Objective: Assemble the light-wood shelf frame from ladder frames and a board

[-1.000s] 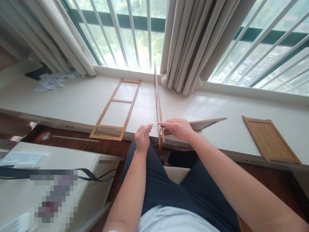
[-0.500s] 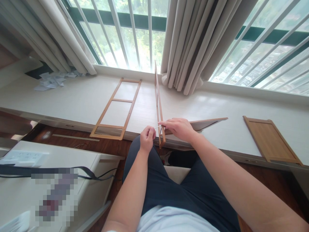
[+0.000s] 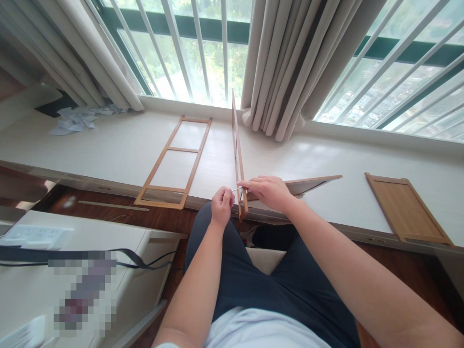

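A thin metal rod [image 3: 236, 189], perhaps a hex key, is pinched in the closed fingers of my left hand [image 3: 222, 203]. Its far end meets the near part of a wooden frame [image 3: 245, 207] that stands on its long edge. My right hand [image 3: 270, 190] lies over the frame from the right, its fingers gripping near the rod's tip. Beneath that hand, a tilted wooden-edged panel [image 3: 322, 181] extends to the right from the frame. The exact joint is hidden by my fingers.
An open wooden frame with crossbars [image 3: 184, 150] lies left on the white sill [image 3: 119, 150]. A solid wooden panel [image 3: 406, 208] lies at the right. Paper scraps [image 3: 74, 121] sit far left. A white desk [image 3: 126, 237] with a power strip [image 3: 36, 236] stands near left.
The rod between my left fingers and the frame shows more clearly, at a slightly different angle. Both hands and the wooden pieces stay nearly in place.
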Motion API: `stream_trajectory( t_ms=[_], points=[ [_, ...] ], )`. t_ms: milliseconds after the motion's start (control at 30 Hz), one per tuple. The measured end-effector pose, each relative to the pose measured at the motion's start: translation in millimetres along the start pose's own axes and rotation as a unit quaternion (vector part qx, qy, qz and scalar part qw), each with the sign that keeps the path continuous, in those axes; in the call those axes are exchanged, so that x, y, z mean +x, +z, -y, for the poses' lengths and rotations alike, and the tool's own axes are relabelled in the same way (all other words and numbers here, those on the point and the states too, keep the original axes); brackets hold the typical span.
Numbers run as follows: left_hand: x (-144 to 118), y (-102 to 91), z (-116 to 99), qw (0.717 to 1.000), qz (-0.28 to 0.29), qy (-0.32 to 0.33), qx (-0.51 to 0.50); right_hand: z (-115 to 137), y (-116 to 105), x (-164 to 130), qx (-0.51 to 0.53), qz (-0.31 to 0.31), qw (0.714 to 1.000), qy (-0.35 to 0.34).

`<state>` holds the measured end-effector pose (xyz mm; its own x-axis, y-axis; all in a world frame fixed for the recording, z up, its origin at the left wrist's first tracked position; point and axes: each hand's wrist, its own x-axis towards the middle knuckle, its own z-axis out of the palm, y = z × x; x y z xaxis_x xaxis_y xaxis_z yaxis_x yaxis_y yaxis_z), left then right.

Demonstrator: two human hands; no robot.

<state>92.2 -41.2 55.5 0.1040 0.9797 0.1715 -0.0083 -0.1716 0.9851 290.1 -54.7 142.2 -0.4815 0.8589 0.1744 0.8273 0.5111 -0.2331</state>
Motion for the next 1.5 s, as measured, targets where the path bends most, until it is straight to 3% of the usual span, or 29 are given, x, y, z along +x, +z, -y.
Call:
stream_trajectory(
  t_ms=[233, 600, 1000, 1300, 1500],
  points=[
    [2.1, 0.7, -4.6, 1.000, 0.005, 0.015, 0.008, 0.2, 0.5, -0.2, 0.001, 0.001, 1.000, 0.002],
    [6.3, -6.8, -28.7, 0.991, 0.037, 0.030, 0.128, -0.6, 1.4, -0.5, -0.004, -0.005, 1.000, 0.001],
    [5.7, -8.4, -21.2, 0.992, 0.048, 0.031, 0.111, 1.6, -0.5, -0.2, -0.007, -0.004, 1.000, 0.004],
    [5.1, -11.3, -9.7, 0.988, 0.033, 0.087, 0.120, -0.2, 1.5, 0.1, -0.005, -0.004, 1.000, 0.000],
    [8.2, -15.1, -5.5, 0.973, 0.020, 0.171, 0.155, -1.1, 2.6, -0.7, -0.008, -0.003, 1.000, 0.001]
  ],
)
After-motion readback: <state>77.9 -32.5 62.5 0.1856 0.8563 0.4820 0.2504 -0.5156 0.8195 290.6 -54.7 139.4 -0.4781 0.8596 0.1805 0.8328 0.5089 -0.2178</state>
